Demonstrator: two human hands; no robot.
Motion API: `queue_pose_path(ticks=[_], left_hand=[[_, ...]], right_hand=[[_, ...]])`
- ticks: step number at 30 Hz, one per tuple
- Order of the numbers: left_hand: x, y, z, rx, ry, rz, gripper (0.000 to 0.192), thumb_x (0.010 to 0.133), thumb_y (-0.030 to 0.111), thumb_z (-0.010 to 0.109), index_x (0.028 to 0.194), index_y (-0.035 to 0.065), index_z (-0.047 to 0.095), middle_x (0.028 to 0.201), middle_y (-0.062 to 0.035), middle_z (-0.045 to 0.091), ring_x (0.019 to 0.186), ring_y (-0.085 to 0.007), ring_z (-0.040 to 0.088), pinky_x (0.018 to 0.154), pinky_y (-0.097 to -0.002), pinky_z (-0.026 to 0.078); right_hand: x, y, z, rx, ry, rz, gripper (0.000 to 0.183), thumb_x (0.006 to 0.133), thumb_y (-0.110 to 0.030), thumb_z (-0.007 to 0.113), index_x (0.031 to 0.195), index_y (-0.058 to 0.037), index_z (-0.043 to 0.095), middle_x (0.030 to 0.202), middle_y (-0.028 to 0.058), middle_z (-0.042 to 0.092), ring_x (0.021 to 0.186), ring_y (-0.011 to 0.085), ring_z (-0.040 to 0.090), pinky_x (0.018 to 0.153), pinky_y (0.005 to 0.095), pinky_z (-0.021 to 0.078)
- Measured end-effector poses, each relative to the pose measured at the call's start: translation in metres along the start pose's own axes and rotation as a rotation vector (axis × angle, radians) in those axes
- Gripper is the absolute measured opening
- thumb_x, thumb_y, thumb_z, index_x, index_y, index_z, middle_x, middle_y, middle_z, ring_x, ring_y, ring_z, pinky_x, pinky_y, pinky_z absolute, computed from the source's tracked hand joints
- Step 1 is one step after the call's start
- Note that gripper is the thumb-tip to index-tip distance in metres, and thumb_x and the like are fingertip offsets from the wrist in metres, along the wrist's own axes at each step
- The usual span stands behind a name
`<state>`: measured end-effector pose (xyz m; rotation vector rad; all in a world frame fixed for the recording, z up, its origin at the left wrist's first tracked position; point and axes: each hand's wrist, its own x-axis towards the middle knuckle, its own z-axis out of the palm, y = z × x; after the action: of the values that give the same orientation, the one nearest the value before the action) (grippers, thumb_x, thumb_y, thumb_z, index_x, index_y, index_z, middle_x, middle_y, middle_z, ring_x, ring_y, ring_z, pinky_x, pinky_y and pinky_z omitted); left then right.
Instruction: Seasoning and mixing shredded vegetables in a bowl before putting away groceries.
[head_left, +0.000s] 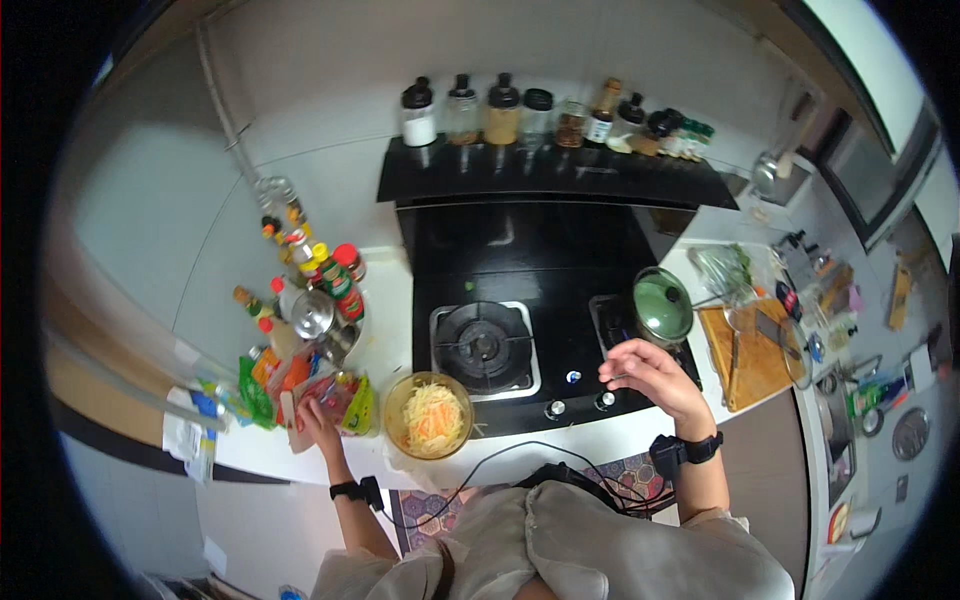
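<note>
My left hand is at the packets on the left of the counter, its fingers against a pale flat piece beside a green and red packet; whether it grips anything is unclear. Just right of it, a glass bowl holds shredded pale and orange vegetables. My right hand hangs in the air over the right front of the black gas hob, fingers curled loosely apart with nothing visible in them. A pot with a green-tinted glass lid stands on the right burner, just beyond that hand.
The left burner has no pan on it. Sauce bottles and a steel pot crowd the left corner. Jars line the shelf behind. A knife and glass lid lie on the wooden board; a cable crosses the counter's front.
</note>
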<state>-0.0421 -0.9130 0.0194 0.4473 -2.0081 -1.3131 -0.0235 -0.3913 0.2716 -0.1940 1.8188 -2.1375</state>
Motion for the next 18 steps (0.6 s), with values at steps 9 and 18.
queue_pose_path(ticks=[9, 18], left_hand=[[-0.027, -0.009, 0.014, -0.211, -0.018, 0.109, 0.060, 0.085, 0.012, 0.053, 0.136, 0.0018, 0.023, 0.139, -0.0192, 0.024, 0.127, -0.0301, 0.027, 0.106, -0.0402, 0.020], [-0.017, 0.002, 0.002, 0.195, 0.030, 0.229, 0.060, 0.084, 0.013, 0.055, 0.134, -0.0020, 0.027, 0.135, -0.0212, 0.033, 0.124, -0.0325, 0.033, 0.104, -0.0411, 0.026]], right_hand=[[-0.013, -0.022, -0.026, -0.114, 0.101, -0.060, 0.022, 0.091, -0.018, 0.052, 0.108, -0.0046, 0.053, 0.097, 0.0054, 0.061, 0.089, 0.0128, 0.059, 0.077, 0.0243, 0.0472], [-0.046, -0.136, -0.142, 0.042, 0.569, -0.485, 0.027, 0.089, -0.014, 0.052, 0.113, -0.0041, 0.050, 0.096, 0.0073, 0.060, 0.085, 0.0154, 0.058, 0.076, 0.0285, 0.0495]])
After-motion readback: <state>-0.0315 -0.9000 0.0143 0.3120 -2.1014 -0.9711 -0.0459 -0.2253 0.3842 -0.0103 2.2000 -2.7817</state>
